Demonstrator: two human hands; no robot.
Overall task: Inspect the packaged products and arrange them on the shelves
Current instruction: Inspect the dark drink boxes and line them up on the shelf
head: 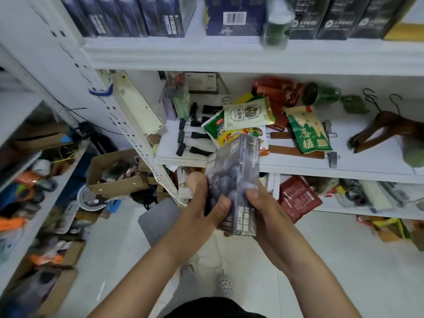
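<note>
Both hands up in front of the white shelving, holding one dark grey box (pixel 234 175) between them. Box stands on end and leans a little, with its top edge level with the front lip of the middle shelf (pixel 367 161), held in the air and not resting on any shelf.

Left hand (pixel 204 203): fingers (pixel 221 206) clamped on the box's lower left, thumb across the front face. Right hand (pixel 266 212): curled round the lower right edge, thumb pressed on the side panel.

Upper shelf (pixel 206 56): row of similar dark boxes (pixel 160 17) standing side by side.

Middle shelf: loose heap of packets, including a cream pouch (pixel 249 114) and a green pouch (pixel 308 131). Wooden hangers (pixel 385 129) to the right, well apart.

Lower shelf: red pouch (pixel 298 198) at the front edge.
</note>
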